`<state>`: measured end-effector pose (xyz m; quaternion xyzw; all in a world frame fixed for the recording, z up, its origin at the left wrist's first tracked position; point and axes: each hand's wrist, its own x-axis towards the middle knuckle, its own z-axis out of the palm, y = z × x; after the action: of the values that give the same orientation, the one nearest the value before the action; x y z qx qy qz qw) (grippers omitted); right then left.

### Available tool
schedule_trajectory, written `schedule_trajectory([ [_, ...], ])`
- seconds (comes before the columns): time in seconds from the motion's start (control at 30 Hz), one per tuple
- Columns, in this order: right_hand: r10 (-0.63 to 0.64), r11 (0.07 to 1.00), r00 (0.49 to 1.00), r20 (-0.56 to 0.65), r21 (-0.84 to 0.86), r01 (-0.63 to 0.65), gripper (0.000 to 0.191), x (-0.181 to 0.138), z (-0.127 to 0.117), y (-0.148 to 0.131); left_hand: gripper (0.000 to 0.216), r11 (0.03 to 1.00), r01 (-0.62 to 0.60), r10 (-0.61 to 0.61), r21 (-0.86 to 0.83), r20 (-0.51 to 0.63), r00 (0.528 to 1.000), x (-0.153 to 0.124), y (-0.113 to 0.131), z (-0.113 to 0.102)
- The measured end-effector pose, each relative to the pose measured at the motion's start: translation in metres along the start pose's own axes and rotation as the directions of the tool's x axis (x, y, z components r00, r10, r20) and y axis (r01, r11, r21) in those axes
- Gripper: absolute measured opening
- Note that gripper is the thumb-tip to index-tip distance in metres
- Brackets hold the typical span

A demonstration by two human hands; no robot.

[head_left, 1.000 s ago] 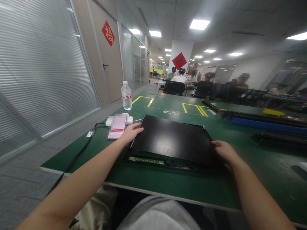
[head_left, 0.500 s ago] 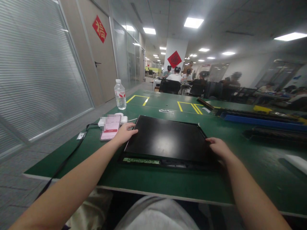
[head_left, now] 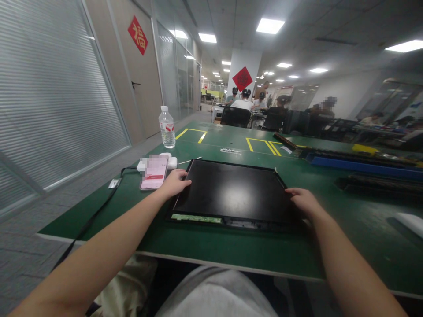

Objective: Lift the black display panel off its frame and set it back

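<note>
A black LCD panel lies flat inside a dark frame on the green table. A narrow green circuit board runs along the frame's near side, left of the middle. My left hand grips the panel's left edge, its thumb over the top surface and its fingers at the side. At the right edge, my right hand holds with its fingertips; its lower fingers are hidden. Whether either hand also holds the frame I cannot tell.
Left of the panel lie a phone and a white plug with a black cable. A water bottle stands behind them. Blue and black strips lie at the right, near a white object. People sit at far tables.
The panel has settled lower into the frame, its near edge closer to the circuit board and the frame's far rim now showing. Both hands stay at its sides. The view shifted slightly.
</note>
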<state>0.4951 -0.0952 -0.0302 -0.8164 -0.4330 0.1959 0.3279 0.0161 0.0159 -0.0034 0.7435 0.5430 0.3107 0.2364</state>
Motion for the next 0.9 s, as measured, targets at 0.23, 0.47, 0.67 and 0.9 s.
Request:
schedule_trajectory([
  [0.23,0.032,0.999,0.999,0.004,0.004,-0.032,0.055,-0.008,-0.002,-0.009,0.034,0.991,0.008,-0.010,0.131,0.013,1.000,0.003,-0.007,0.003],
  [0.47,0.006,1.000,1.000,-0.010,0.014,-0.006,0.050,-0.011,-0.002,-0.011,0.037,0.987,0.002,-0.005,0.159,0.017,1.000,0.003,-0.008,0.003],
  [0.67,0.058,0.997,0.998,0.029,0.045,-0.059,0.055,-0.012,-0.002,-0.011,0.038,0.990,0.009,-0.015,0.142,0.037,0.999,0.002,-0.008,0.004],
  [0.9,0.068,0.997,0.997,0.028,0.030,-0.069,0.058,-0.011,-0.002,-0.013,0.045,0.978,-0.020,0.008,0.207,0.059,0.998,-0.002,-0.007,0.003],
])
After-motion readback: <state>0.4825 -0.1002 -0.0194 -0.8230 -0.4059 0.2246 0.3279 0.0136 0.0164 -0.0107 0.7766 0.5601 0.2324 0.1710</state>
